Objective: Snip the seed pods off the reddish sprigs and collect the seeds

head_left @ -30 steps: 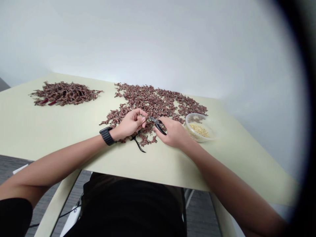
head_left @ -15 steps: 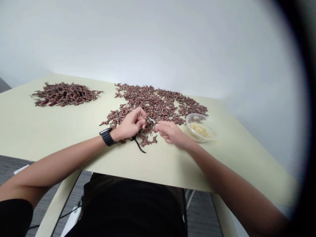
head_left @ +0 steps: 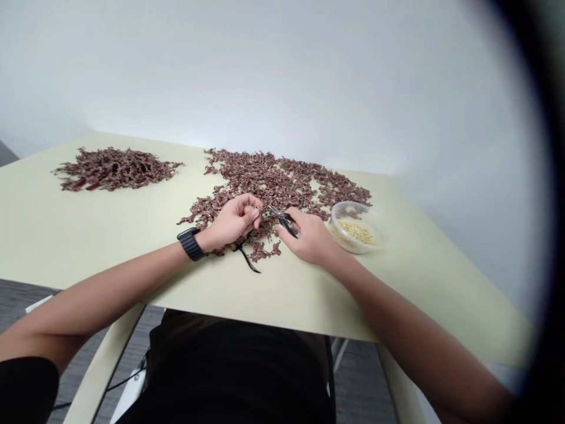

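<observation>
My left hand [head_left: 236,221], with a black watch on its wrist, is pinched over the near side of a wide spread of small reddish-brown pieces [head_left: 260,176]. What its fingertips hold is too small to make out. To its right, my right hand [head_left: 306,234] grips small pliers [head_left: 283,219] with black handles, their metal tips close to my left fingertips. Below my left hand lies a black curved tool handle [head_left: 249,261], partly hidden. A clear round tub [head_left: 339,238] holding small yellow bits [head_left: 357,232] stands just right of my right hand.
A second heap of reddish-brown pieces [head_left: 117,169], with two dark red strips at its front, lies at the table's left. The pale yellow table [head_left: 273,300] meets a white wall [head_left: 265,76] behind. A chair or table leg shows below.
My right hand has shifted its hold on the pliers, so the black handles now show and stand apart. The plier tips have moved slightly. My left hand has barely moved.
</observation>
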{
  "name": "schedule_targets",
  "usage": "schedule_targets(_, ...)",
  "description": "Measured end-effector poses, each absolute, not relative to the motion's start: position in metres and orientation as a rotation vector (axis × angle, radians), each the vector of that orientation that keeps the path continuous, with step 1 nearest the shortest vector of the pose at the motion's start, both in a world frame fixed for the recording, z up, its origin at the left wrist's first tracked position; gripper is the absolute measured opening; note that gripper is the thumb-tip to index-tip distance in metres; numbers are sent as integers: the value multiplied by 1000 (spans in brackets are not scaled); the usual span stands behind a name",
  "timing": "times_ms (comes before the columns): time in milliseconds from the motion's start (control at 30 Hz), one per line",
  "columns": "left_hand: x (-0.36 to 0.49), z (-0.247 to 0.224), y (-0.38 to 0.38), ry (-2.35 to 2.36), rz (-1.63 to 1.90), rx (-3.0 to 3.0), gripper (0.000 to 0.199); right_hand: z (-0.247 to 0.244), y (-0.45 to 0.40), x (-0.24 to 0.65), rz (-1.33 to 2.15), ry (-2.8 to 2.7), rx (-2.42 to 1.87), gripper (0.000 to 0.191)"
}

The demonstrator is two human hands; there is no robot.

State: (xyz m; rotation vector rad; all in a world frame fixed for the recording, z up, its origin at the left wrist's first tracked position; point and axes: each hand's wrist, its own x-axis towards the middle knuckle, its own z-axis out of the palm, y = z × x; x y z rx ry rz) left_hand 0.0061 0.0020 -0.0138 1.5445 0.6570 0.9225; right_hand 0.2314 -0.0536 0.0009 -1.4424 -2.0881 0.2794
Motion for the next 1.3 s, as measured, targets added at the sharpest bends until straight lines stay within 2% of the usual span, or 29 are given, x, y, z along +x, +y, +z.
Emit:
schedule_targets(200,4,-14,2,639,904,1471,16,1,-55,237,54,-2252,-1422,23)
schedule_targets(1167,5,-13,3,655,869,1472,16,7,-57,236,-191,-2392,-1522,26)
schedule_targets(1300,7,-12,-1,690,869,1471,16,6,-58,234,-110,-2356,-1526,25)
